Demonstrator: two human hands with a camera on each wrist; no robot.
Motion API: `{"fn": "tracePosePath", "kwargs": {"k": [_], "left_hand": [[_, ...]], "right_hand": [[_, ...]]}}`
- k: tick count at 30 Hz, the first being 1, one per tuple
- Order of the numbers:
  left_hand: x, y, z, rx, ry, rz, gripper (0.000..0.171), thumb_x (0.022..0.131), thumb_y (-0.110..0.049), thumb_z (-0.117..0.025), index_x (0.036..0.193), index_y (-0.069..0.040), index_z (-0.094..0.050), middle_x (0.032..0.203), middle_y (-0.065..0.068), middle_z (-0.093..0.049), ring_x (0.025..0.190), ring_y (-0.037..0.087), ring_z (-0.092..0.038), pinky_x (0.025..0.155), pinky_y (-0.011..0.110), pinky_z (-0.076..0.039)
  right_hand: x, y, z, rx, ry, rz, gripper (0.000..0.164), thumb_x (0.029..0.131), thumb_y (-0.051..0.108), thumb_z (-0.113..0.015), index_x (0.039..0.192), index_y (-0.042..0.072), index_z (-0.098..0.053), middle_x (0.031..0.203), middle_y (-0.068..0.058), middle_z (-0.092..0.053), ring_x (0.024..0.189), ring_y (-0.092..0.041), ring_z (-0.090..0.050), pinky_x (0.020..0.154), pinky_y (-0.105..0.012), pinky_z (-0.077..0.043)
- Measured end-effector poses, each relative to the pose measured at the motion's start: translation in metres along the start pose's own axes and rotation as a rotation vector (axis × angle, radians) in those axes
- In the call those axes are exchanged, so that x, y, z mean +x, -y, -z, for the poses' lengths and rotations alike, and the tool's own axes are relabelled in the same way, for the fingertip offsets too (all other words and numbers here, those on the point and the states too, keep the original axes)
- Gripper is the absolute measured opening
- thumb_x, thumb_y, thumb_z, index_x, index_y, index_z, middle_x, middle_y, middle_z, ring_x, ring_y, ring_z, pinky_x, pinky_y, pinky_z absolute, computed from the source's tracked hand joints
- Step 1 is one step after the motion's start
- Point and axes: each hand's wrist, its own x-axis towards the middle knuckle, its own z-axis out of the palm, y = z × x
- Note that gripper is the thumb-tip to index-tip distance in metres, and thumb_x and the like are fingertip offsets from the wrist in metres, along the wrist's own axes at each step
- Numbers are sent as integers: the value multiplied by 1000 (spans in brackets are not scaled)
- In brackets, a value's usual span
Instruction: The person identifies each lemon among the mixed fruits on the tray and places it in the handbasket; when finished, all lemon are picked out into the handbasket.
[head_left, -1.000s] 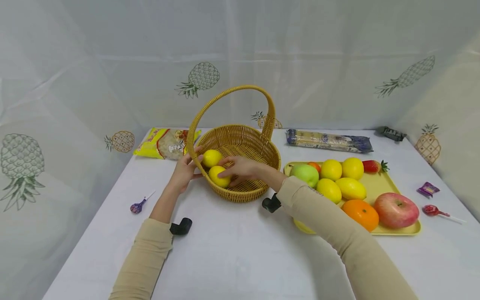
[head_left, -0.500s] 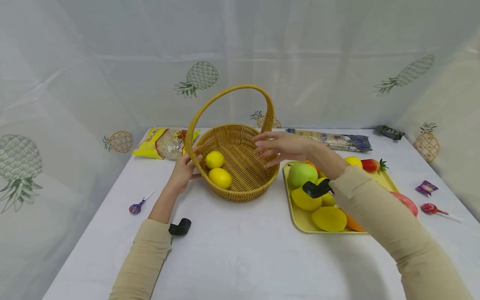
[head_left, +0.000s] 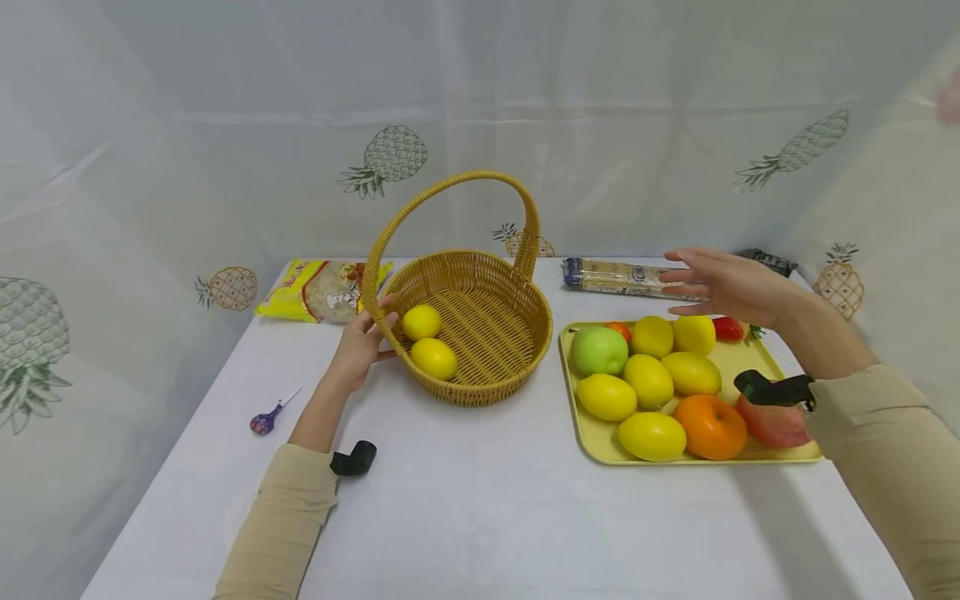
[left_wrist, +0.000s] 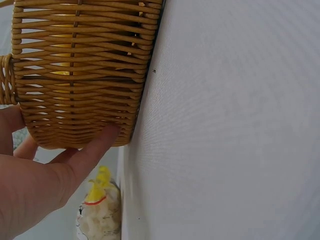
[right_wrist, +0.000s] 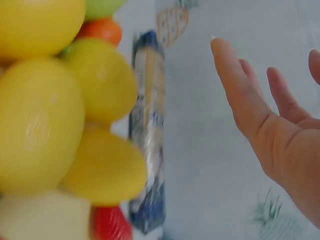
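Grips the wicker basket [head_left: 480, 390] with the left hand [head_left: 358, 346]; holds the right hand [head_left: 738, 287] outspread near the yellow tray [head_left: 592, 433].

Two lemons [head_left: 433, 359] lay in the left part of the basket [head_left: 480, 393]. To its right sat the tray [head_left: 761, 362], a packet [head_left: 615, 275] behind it; the right hand [head_left: 731, 287] apparently hung above the tray's far edge.

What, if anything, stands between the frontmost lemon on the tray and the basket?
Nothing visible covers the frontmost lemon; toward the basket stand another lemon behind it to the left, the tray's left rim, then the basket's wall.
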Motion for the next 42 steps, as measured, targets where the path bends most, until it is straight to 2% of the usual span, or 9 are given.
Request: {"fn": "tracePosePath", "kwargs": {"k": [3, 7, 11, 15, 17, 22, 29, 36, 42], "left_hand": [[0, 0, 0, 2, -4, -4, 50, 105, -19, -44, 153, -12, -31, 156, 17, -21, 135, 37, -33, 91, 55, -49], [1, 1, 0, -6, -2, -7, 50, 105, -17, -44, 153, -11, -30, 156, 18, -21, 135, 38, -34, 91, 56, -49], [1, 1, 0, -9, 0, 2, 50, 105, -17, -43, 153, -11, -30, 157, 16, -21, 135, 37, -33, 92, 56, -48], [1, 2, 2, -6, -2, 6, 51, 105, -19, -44, 153, -11, -30, 157, 15, -20, 136, 37, -32, 92, 56, -47], [1, 2, 2, -9, -5, 7, 51, 105, -20, -45, 153, -12, -30, 157, 15, -20, 136, 37, -32, 93, 57, -47], [1, 3, 1, -24, -2, 17, 51, 105, -17, -43, 153, -11, -29, 157, 16, -19, 137, 37, -31, 92, 56, -48], [1, 2, 1, -13, -4, 18, 50, 105, -18, -43, 153, -13, -30, 157, 15, -19, 137, 37, -32, 91, 55, -49], [0, 2, -1, -19, -5, 11, 51, 105, -19, -45, 153, -11, -30, 157, 16, -18, 136, 38, -31, 91, 56, -49], [0, 2, 0, -13, 0, 1, 52, 104, -22, -46, 153, -11, -30, 158, 15, -18, 136, 38, -31, 92, 57, -47]], "right_hand": [[-9, -21, 23, 14, -21, 4, 58, 106, 40, -32, 153, 14, -12, 123, 12, -52, 107, -3, -58, 96, -44, -49], [-18, -44, 50, -7, -54, -53, 52, 105, 42, -30, 150, 19, -16, 119, 14, -52, 104, -3, -59, 95, -42, -50], [-22, -59, 61, -35, -80, -154, 62, 105, 45, -30, 154, 14, -9, 141, -12, -40, 109, -11, -55, 101, -51, -43], [-19, -66, 59, -51, -58, -199, 70, 105, 44, -32, 154, 4, -2, 151, -32, -12, 121, -35, -45, 102, -56, -40], [-16, -66, 56, -67, -44, -212, 73, 105, 42, -34, 152, -1, 1, 147, -33, -16, 123, -40, -42, 100, -54, -43], [-8, -65, 48, -88, -33, -261, 69, 105, 32, -43, 150, -5, -6, 137, -26, -31, 113, -30, -49, 96, -47, -48], [3, -61, 35, -179, 24, -312, 76, 102, 30, -51, 151, -6, -5, 147, -38, -13, 131, -51, -28, 96, -48, -48], [13, -61, 25, -226, 7, -332, 79, 99, 28, -57, 150, -6, -7, 143, -38, -20, 121, -41, -45, 93, -48, -50], [13, -53, 33, -283, -33, -296, 84, 97, 31, -61, 150, -5, -9, 143, -37, -22, 127, -49, -36, 90, -45, -53]]}}
